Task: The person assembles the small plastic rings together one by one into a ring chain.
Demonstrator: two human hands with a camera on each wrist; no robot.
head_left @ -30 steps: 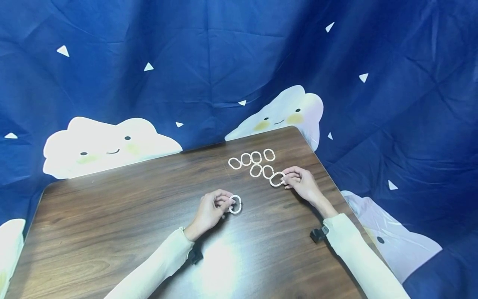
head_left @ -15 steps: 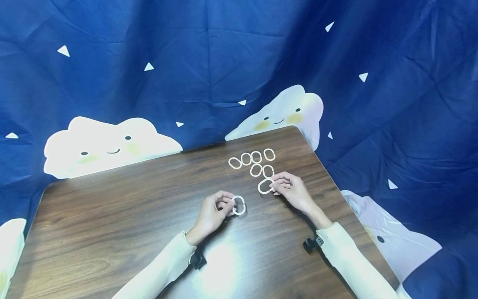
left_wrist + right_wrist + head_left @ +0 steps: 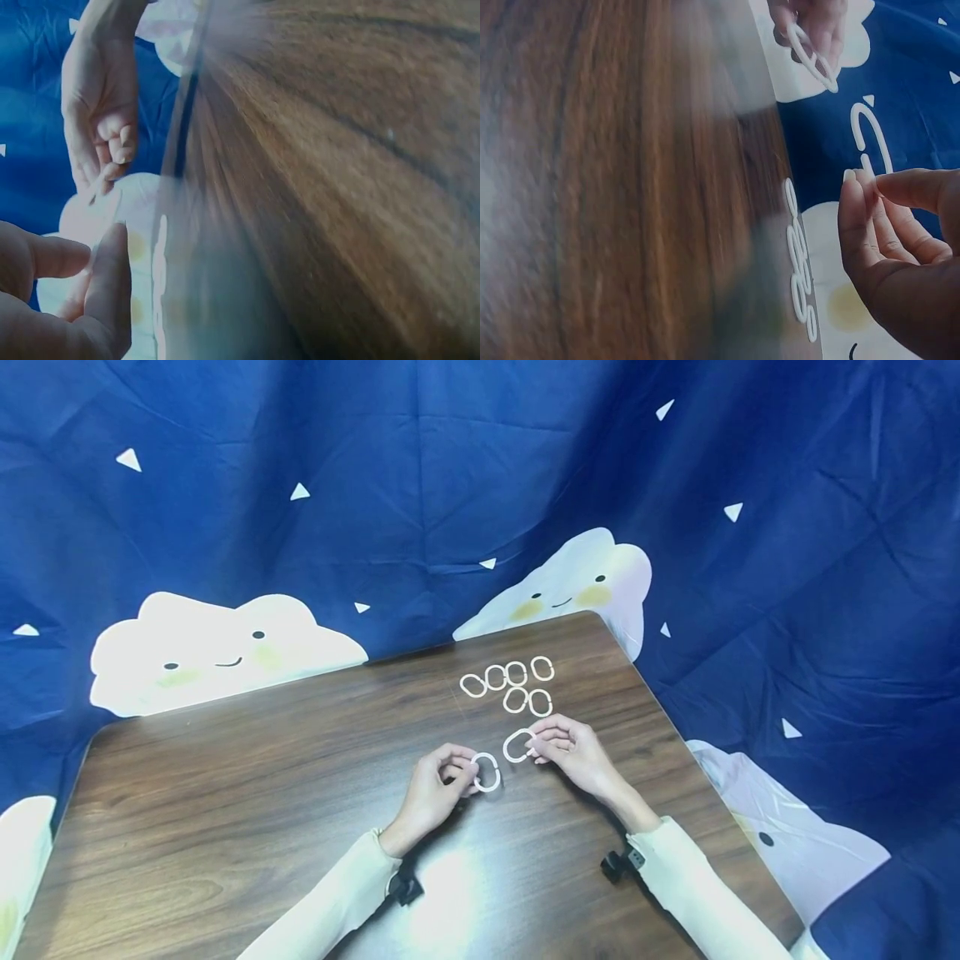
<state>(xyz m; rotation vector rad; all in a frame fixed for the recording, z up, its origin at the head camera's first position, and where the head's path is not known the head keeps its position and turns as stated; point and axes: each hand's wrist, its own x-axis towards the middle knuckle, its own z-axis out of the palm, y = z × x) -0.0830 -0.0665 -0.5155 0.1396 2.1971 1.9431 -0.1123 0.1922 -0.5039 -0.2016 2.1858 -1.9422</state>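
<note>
In the head view my left hand pinches a white plastic shower curtain ring between thumb and fingers, above the table. To its right, my right hand pinches a second white ring by its right side. These two rings are close together but apart. A small gap in the right-hand ring shows in the right wrist view, just above the fingertips. The left wrist view shows the left thumb and fingers pinched together, with the ring there mostly blurred.
Several more white rings lie flat in two loose rows on the brown wooden table, beyond the hands. A blue curtain with printed clouds hangs behind the table. Black wrist cameras sit under both sleeves.
My right hand has moved left and nearer with its ring, away from the loose rings. My left hand has shifted slightly right with its ring. The rings on the table have not moved.
</note>
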